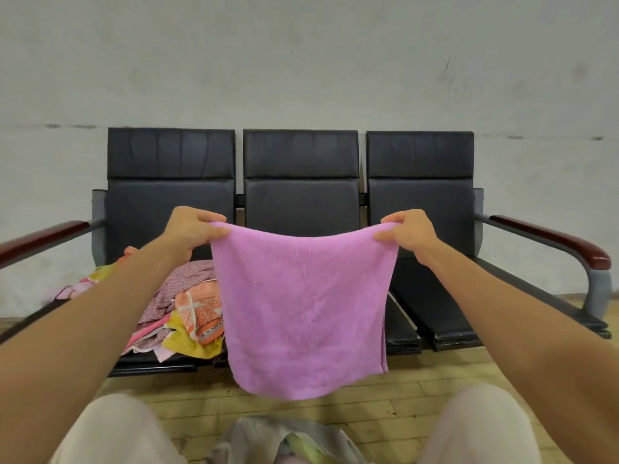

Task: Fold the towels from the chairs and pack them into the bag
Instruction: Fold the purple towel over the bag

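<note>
Pale, scuffed wall (301,61) is seen at the far side. A three-seat black padded bench (301,202) is set against it, with a wooden armrest (552,239) at each end. Wood-plank floor (418,396) is seen below.

A lilac-pink terry towel (301,313) is held up in the air in front of the middle seat, on the near side of the bench. It is touched by nothing but the hands. Plain colour, fuzzy nap, roughly square as hung. The top edge sags in a shallow curve between the two grips. The bottom edge is rounded and hangs above the floor, lower than the seat fronts. Two layers are visible down the right edge, so it is hung doubled.

On the left seat a pile of crumpled towels (187,306) lies: lilac print, orange-and-white pattern, yellow, pink. It is partly covered by the left forearm (100,313) and by the held towel's left edge.

A grey bag (254,440) lies on the floor at the near edge, between the knees (114,430). Its mouth is open and pale green cloth is seen inside.

The top left corner is gripped by the left hand (191,229), the top right corner by the right hand (412,232). At each corner the fingers (214,216) are curled over the top edge and the thumb is pressed on the near face, so the towel is pinched between them. The rest of the towel hangs below the fingers.
</note>
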`<state>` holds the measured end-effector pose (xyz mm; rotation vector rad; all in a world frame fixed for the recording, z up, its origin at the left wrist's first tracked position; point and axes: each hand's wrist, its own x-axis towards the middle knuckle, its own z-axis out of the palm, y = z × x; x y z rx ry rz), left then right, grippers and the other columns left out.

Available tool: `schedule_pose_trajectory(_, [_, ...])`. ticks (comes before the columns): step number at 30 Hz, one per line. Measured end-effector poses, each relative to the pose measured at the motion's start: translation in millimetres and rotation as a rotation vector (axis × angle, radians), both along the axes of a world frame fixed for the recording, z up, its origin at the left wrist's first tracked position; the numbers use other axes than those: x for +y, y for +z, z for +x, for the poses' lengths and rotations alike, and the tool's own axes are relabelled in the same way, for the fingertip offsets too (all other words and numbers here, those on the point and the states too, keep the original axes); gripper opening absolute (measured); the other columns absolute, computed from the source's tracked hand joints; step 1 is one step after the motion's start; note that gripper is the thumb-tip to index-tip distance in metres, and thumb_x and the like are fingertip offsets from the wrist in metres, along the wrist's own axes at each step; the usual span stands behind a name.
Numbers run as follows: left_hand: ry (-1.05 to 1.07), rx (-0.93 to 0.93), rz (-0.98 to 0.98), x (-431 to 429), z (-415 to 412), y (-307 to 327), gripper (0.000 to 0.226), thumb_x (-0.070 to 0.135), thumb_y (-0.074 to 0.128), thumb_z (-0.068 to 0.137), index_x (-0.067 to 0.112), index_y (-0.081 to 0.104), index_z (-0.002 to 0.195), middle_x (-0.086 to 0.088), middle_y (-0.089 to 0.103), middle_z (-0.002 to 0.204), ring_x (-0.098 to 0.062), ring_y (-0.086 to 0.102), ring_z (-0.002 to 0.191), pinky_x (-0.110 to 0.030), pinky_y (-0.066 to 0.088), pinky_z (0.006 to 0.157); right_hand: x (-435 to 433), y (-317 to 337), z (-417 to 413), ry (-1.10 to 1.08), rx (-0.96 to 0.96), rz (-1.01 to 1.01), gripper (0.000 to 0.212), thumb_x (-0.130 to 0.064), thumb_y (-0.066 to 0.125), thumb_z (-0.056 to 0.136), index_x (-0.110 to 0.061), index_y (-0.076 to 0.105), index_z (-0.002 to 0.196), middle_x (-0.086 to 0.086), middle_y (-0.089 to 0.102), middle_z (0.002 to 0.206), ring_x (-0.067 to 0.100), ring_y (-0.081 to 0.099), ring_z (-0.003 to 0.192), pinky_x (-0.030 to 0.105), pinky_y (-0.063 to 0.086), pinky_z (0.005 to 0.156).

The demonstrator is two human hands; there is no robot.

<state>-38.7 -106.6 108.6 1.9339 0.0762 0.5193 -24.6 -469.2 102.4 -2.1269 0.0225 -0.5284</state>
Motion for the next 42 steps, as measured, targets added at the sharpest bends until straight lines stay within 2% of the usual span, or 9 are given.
schedule_pose_trajectory(5, [0.164, -0.148, 0.448, -6, 7, -7, 0.021, 0.009, 0.067, 0.088, 0.003, 0.071, 0.108, -0.017, 0.069, 0.106, -0.019, 0.054, 0.085, -0.03, 0.044, 0.08, -1, -2, 2, -0.143, -0.102, -0.203, 0.017, -0.008, 0.067, 0.088, -0.006, 0.073, 0.103, 0.009, 0.068, 0.094, 0.016, 0.059, 0.082, 0.022, 0.044, 0.07])
schedule_pose_trajectory(7, [0.207, -0.197, 0.459, -9, 9, -11, 0.021, 0.013, 0.065, 0.09, 0.002, 0.072, 0.106, -0.018, 0.069, 0.101, -0.019, 0.054, 0.081, -0.03, 0.044, 0.078, -2, -4, 7, -0.187, -0.121, -0.284, 0.013, -0.014, 0.067, 0.09, -0.009, 0.075, 0.099, 0.006, 0.067, 0.085, 0.013, 0.058, 0.071, 0.019, 0.04, 0.06])
schedule_pose_trajectory(15, [0.316, -0.209, 0.478, -8, 47, -39, 0.016, 0.024, 0.065, 0.09, 0.009, 0.07, 0.09, -0.009, 0.059, 0.101, -0.025, 0.057, 0.079, -0.038, 0.049, 0.069, -7, -21, 37, -0.213, -0.107, -0.609, 0.014, -0.01, 0.055, 0.096, -0.009, 0.054, 0.11, 0.009, 0.057, 0.097, 0.017, 0.057, 0.073, 0.031, 0.051, 0.069])
schedule_pose_trajectory(18, [0.278, -0.185, 0.38, -14, 66, -54, 0.008, 0.019, 0.059, 0.094, 0.012, 0.06, 0.089, -0.005, 0.059, 0.093, -0.025, 0.06, 0.072, -0.037, 0.051, 0.067, -7, -35, 57, -0.162, -0.059, -0.563, 0.024, -0.005, 0.058, 0.093, -0.009, 0.049, 0.115, 0.006, 0.053, 0.09, 0.013, 0.052, 0.068, 0.027, 0.045, 0.062])
schedule_pose_trajectory(21, [0.18, -0.118, 0.038, -22, 87, -71, 0.007, 0.012, 0.054, 0.097, 0.006, 0.057, 0.098, -0.007, 0.06, 0.088, -0.026, 0.067, 0.058, -0.037, 0.058, 0.059, -2, -46, 81, -0.125, -0.024, -0.568, 0.029, -0.001, 0.067, 0.085, -0.007, 0.059, 0.112, 0.01, 0.06, 0.099, 0.022, 0.058, 0.088, 0.029, 0.046, 0.074])
schedule_pose_trajectory(25, [0.108, -0.034, -0.164, -27, 119, -100, 0.015, 0.014, 0.051, 0.098, 0.001, 0.055, 0.104, -0.016, 0.062, 0.105, -0.027, 0.071, 0.08, -0.033, 0.06, 0.063, 5, -64, 106, -0.108, -0.068, -0.474, 0.018, -0.005, 0.063, 0.09, -0.002, 0.064, 0.107, 0.013, 0.067, 0.099, 0.027, 0.063, 0.091, 0.028, 0.045, 0.075])
schedule_pose_trajectory(33, [-0.107, 0.268, 0.065, -35, 116, -202, 0.011, 0.013, 0.053, 0.091, 0.004, 0.056, 0.085, -0.018, 0.064, 0.085, -0.035, 0.064, 0.09, -0.043, 0.055, 0.077, 7, -157, 101, 0.096, 0.202, -0.598, 0.021, -0.002, 0.058, 0.088, -0.006, 0.069, 0.105, 0.013, 0.07, 0.098, 0.031, 0.066, 0.091, 0.04, 0.054, 0.08])
schedule_pose_trajectory(36, [-0.207, 0.395, 0.494, -25, 112, -250, 0.012, 0.019, 0.049, 0.096, 0.008, 0.048, 0.094, -0.012, 0.055, 0.094, -0.029, 0.055, 0.094, -0.035, 0.041, 0.078, 12, -206, 94, 0.271, 0.328, -0.746, 0.023, -0.012, 0.051, 0.094, -0.013, 0.068, 0.109, 0.008, 0.07, 0.105, 0.031, 0.062, 0.096, 0.036, 0.048, 0.078])
schedule_pose_trajectory(42, [-0.453, 0.199, 0.93, -13, 126, -273, 0.018, 0.019, 0.041, 0.101, 0.008, 0.047, 0.113, 0.011, 0.042, 0.101, -0.011, 0.039, 0.088, -0.022, 0.027, 0.076, 19, -237, 119, 0.293, 0.328, -0.825, 0.019, -0.017, 0.055, 0.092, -0.024, 0.068, 0.103, -0.001, 0.068, 0.099, 0.024, 0.056, 0.084, 0.034, 0.048, 0.077])
